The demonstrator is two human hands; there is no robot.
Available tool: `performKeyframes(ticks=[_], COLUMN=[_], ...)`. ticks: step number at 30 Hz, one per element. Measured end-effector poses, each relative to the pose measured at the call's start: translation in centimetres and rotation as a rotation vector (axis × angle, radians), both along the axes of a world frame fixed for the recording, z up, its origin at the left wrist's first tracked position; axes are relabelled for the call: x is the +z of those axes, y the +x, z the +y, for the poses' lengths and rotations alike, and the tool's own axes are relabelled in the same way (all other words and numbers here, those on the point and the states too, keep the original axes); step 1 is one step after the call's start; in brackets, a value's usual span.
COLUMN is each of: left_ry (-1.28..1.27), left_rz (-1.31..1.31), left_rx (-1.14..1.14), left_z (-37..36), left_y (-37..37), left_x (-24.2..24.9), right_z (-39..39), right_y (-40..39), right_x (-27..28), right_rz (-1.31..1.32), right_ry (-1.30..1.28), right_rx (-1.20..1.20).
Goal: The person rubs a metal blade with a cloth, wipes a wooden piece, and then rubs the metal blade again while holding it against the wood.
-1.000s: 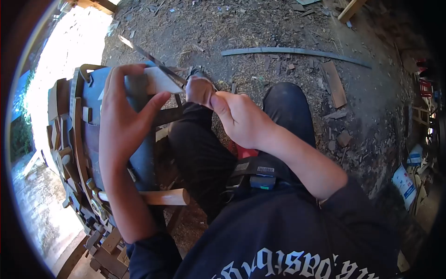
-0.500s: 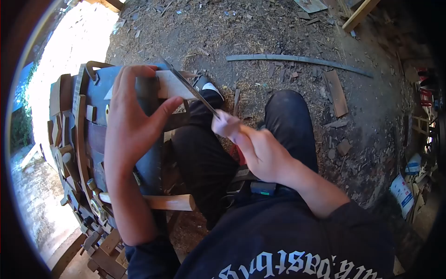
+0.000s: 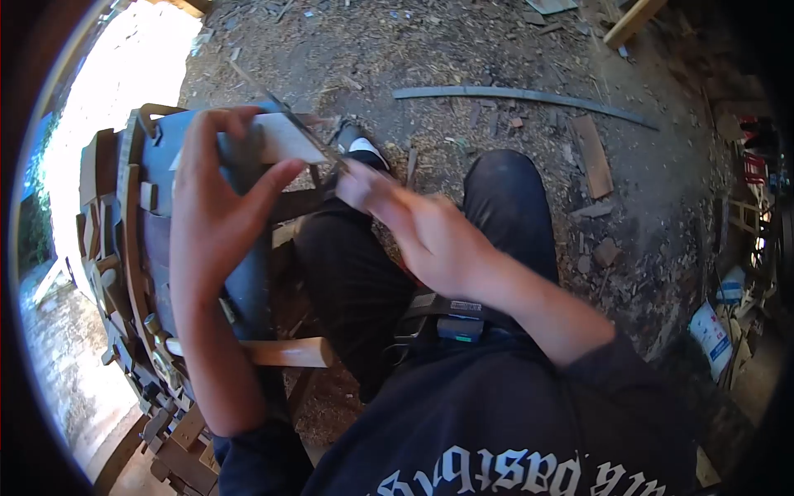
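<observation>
My left hand (image 3: 217, 194) is curled over the edge of the bench, fingers on top and thumb below, holding a pale wooden piece (image 3: 285, 140) whose end sticks out past the edge. In my right hand (image 3: 405, 219), blurred by motion, is the handle of a long, thin file (image 3: 285, 112). Its narrow blade slants up to the left and lies across the outer end of the wooden piece. Part of the wooden piece is hidden under my left hand.
A bench with a blue-grey cover (image 3: 248, 289) bears a pale wooden handle (image 3: 289, 351) and many wood offcuts (image 3: 107, 273) on its far left. A long grey strip (image 3: 521, 97) and a brown board (image 3: 591, 157) lie on the chip-strewn ground. A white sack (image 3: 711, 339) stands at right.
The right hand has moved up and to the left, pushing the file further across the wooden piece. My left hand keeps its hold. The whole view has shifted slightly.
</observation>
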State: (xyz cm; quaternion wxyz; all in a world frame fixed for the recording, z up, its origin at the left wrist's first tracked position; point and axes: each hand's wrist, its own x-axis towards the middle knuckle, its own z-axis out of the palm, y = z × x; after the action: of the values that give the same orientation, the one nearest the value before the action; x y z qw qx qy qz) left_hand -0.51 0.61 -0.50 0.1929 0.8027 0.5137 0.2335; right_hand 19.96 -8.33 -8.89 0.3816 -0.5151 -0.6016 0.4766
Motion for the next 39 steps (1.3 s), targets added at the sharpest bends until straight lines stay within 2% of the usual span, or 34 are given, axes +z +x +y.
performKeyframes(ticks=[2,4,6,8,9,10,12,16,18,19,21,24,26,27,29,32,35,37,39], left_ry=[0.010,0.023,0.020,0.013,-0.007,-0.028,-0.023,-0.012,-0.072,-0.037,0.044,0.060,-0.014,-0.034,-0.013,0.054,-0.051,-0.045,-0.034], left_rz=[0.038,0.079,0.111,0.081,0.073,0.062,0.055,0.055,0.028,0.041,0.062,0.085,0.029,0.004,0.050,0.114,0.092,0.094,0.114], left_rx=[0.035,0.016,0.002,0.002,0.009,0.014,-0.001,0.003,0.036,0.014,-0.016,-0.003,-0.005,0.002,0.016,-0.003,0.009,0.015,0.008], left_z=[0.2,0.0,0.1,0.0,0.0,-0.1,0.2,0.1,0.0,0.0,0.1,0.1,-0.1,-0.1,0.0,0.1,-0.1,0.1,0.0], left_y=[-0.4,0.0,0.3,0.1,-0.1,-0.1,-0.2,-0.2,0.0,-0.2,-0.6,-0.4,0.2,0.2,-0.1,0.0,0.4,0.3,0.2], left_x=[0.2,0.2,0.5,0.3,0.2,0.1,0.3,0.0,0.1,0.0,-0.4,-0.2,-0.4,-0.4,0.0,0.1,0.4,0.3,0.3], right_z=[-1.8,-1.7,-0.3,-0.2,-1.8,-3.2,-4.8,0.0,4.0,3.5,-0.4,-1.1,3.6,4.7,2.3,-0.6,3.2,2.6,0.2], right_y=[0.4,1.2,2.3,2.8,2.5,2.4,2.2,0.2,-0.7,-0.3,-1.3,-0.6,-0.9,-1.1,-1.4,-0.9,-1.0,-0.9,-0.5], right_x=[-0.3,-1.3,-3.4,-3.1,-1.0,0.8,0.9,0.3,1.0,1.4,-1.3,-1.0,1.5,0.7,-0.3,-2.9,-1.0,-1.5,-2.2], right_rz=[0.053,-0.081,-0.068,-0.076,-0.045,-0.055,-0.090,-0.072,-0.145,-0.125,0.013,-0.022,-0.181,-0.237,-0.008,0.077,-0.123,-0.083,-0.150], right_ry=[-0.029,-0.155,-0.143,-0.123,-0.043,-0.144,-0.152,-0.024,-0.020,-0.062,0.236,0.155,-0.148,-0.090,0.128,0.180,0.043,0.097,0.136], right_rx=[-0.036,-0.024,-0.072,-0.046,-0.016,0.051,0.054,0.004,0.048,0.084,-0.106,-0.033,0.135,0.176,0.021,-0.070,0.039,-0.012,0.027])
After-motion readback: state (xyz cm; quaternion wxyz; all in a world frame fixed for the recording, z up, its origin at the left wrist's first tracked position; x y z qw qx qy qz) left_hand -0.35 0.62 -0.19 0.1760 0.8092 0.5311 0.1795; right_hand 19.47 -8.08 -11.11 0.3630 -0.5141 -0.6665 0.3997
